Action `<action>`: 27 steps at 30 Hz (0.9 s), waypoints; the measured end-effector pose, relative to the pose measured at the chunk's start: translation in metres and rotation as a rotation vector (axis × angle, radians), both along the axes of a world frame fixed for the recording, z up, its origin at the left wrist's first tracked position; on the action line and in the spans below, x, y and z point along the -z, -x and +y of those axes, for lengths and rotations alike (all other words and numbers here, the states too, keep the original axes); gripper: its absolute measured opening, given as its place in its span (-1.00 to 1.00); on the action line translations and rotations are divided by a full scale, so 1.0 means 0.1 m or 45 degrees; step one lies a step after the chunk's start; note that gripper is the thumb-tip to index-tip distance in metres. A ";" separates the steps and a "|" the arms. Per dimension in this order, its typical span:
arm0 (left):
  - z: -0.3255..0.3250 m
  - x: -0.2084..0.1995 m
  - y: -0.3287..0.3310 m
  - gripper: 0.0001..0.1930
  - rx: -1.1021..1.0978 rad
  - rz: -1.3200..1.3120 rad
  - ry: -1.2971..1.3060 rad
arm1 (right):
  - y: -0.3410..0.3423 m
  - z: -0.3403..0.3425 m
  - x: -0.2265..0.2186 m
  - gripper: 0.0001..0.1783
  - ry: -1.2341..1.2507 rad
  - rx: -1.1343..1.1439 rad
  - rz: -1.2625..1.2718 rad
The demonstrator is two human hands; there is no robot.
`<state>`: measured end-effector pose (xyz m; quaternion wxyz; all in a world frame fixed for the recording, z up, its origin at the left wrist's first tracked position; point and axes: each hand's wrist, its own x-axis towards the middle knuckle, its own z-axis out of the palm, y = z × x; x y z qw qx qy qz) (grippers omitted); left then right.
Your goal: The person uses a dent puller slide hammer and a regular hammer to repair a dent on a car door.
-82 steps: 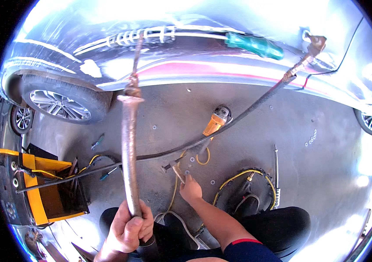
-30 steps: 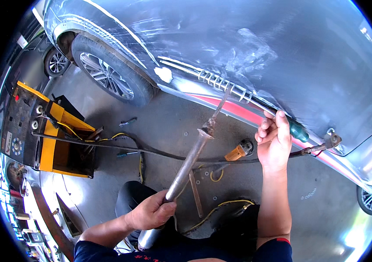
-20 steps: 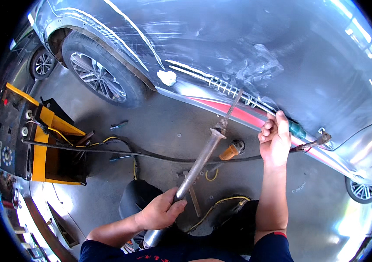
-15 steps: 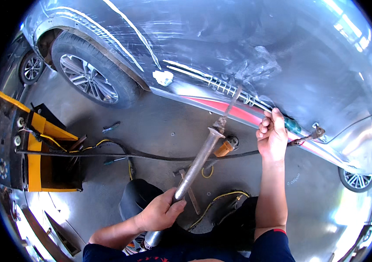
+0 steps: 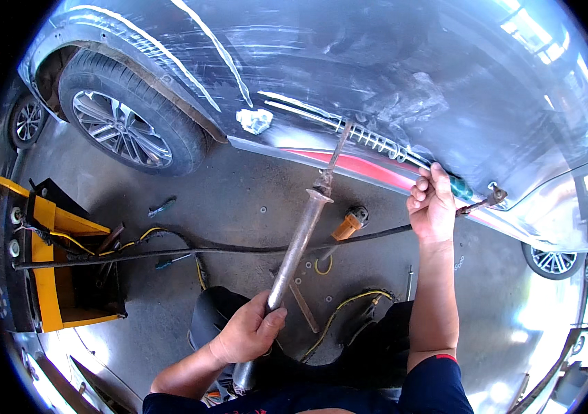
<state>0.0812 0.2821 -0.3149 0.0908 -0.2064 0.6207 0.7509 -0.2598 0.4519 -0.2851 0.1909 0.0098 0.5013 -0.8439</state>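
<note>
My left hand (image 5: 249,332) is wrapped round the lower part of a metal slide hammer (image 5: 296,241), which slants up toward the car's side panel (image 5: 370,55). Its thin hooked tip reaches a row of metal rings (image 5: 379,142) standing along the panel's lower part. A straight rod runs through the rings. At the row's right end, my right hand (image 5: 433,212) pinches a screwdriver with a green handle (image 5: 460,188); the handle is partly behind the fingers. Whether its shaft and the rod are one piece I cannot tell.
A black cable (image 5: 252,251) crosses from a yellow-and-black machine (image 5: 49,276) to a clamp (image 5: 495,196) on the panel. An orange-bodied power tool (image 5: 350,225), a hammer (image 5: 302,303) and a yellow hose (image 5: 341,314) lie on the floor. The car's wheel (image 5: 123,129) stands left.
The slide hammer's tip has shifted left along the row of rings, and its shaft is more upright. My right hand keeps its pinch at the screwdriver. The view has moved slightly.
</note>
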 end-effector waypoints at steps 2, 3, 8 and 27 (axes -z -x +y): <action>-0.02 -0.02 0.01 -0.80 0.010 -0.013 0.031 | 0.01 0.01 0.01 -0.67 -0.016 -0.003 0.022; -0.02 -0.02 0.00 -0.80 0.021 -0.011 0.060 | 0.02 0.02 0.02 -0.67 -0.012 -0.011 0.023; -0.04 -0.01 0.05 -0.82 0.027 -0.028 0.081 | 0.02 0.02 0.01 -0.68 -0.023 -0.010 0.020; 0.01 -0.05 -0.10 -0.79 -0.003 -0.067 -0.114 | -0.13 -0.03 0.12 -0.56 0.035 -0.079 0.024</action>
